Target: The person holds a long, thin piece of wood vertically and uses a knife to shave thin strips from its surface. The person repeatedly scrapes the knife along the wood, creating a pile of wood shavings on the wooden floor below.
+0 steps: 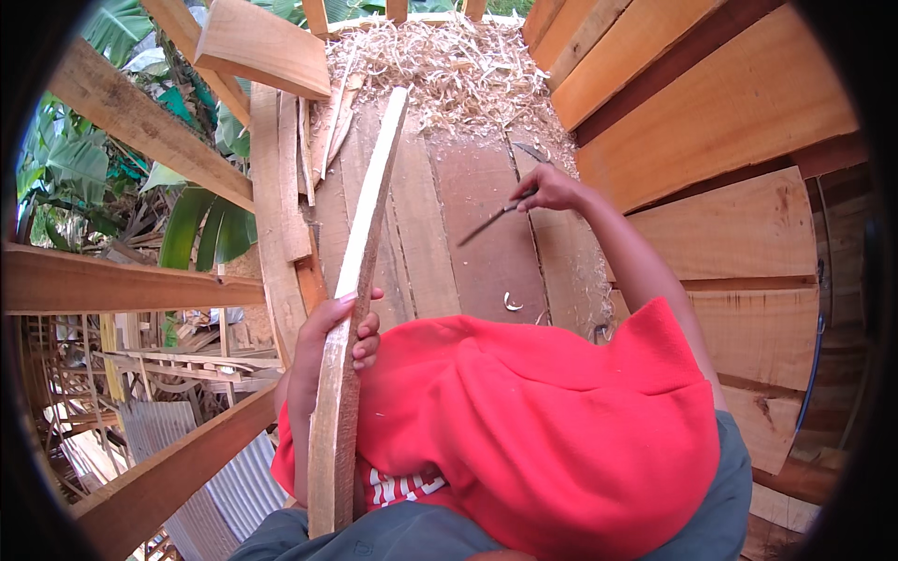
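Note:
My left hand (318,327) is closed around a long, squared wooden bar (367,224), its fingers wrapped over the right side. The bar stands tilted away from my lap, its lower end between my legs. Its pale upper face is bright and bare, while the lower part is browner and rough. Out to the right, my right hand (554,188) grips a slim, dark knife (486,227), one end pointing down and left over the plank floor. Beside that hand a dark, curved blade-like piece (531,151) shows; whether it belongs to the knife I cannot tell. The knife is apart from the bar.
Curly wood shavings (458,65) lie heaped at the far end of the plank floor (482,178). Stacked boards (711,122) wall the right side. A thick wood block (265,47) sits far left, near railing beams (140,280). Corrugated sheets (192,458) lie beyond the railing.

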Demonstrator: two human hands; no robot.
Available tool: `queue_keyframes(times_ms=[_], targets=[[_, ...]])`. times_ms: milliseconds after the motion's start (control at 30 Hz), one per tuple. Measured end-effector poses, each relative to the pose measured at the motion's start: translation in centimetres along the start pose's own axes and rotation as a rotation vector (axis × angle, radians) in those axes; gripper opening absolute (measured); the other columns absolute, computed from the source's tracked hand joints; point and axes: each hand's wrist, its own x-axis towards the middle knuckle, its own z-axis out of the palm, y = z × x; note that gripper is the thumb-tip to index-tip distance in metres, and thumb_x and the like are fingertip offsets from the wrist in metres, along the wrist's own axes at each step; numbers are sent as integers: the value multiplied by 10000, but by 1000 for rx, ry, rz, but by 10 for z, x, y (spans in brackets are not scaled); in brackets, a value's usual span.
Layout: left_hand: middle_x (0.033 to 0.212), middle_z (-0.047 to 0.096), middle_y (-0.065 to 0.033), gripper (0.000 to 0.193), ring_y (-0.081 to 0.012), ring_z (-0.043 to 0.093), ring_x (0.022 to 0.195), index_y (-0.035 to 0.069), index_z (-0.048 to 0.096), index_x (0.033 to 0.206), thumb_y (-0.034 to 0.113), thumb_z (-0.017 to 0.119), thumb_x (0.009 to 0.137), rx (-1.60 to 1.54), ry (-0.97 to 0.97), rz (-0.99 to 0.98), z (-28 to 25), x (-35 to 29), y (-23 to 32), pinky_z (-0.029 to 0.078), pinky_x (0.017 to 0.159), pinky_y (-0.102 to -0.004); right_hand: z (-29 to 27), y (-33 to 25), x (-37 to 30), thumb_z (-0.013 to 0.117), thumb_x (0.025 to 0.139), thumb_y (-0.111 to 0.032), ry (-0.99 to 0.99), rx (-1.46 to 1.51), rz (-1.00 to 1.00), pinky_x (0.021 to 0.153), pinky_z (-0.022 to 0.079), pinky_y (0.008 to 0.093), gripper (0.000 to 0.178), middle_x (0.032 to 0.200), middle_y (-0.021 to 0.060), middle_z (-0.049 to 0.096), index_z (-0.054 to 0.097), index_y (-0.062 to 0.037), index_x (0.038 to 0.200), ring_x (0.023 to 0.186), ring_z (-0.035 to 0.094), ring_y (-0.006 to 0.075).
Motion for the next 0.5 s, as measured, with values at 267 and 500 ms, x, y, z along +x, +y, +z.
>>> queue_keyframes(times_ms=[267, 500], targets=[[779, 468, -33, 461, -105, 475, 565, 10, 465, 1321, 337, 505, 998, -7, -1, -3, 2, -1, 0, 415, 475, -239, 29, 2, 14, 808, 822, -143, 185, -59, 60, 838, 540, 335, 280, 1000, 120, 768, 770, -70, 1090, 912, 712, 222], [782, 473, -35, 461, -106, 479, 567, 13, 465, 1323, 338, 506, 999, -11, -16, -6, -2, 1, -1, 418, 481, -241, -19, 2, 12, 790, 846, -103, 340, 10, 132, 831, 543, 317, 283, 1012, 100, 774, 765, -81, 1128, 878, 700, 166]])
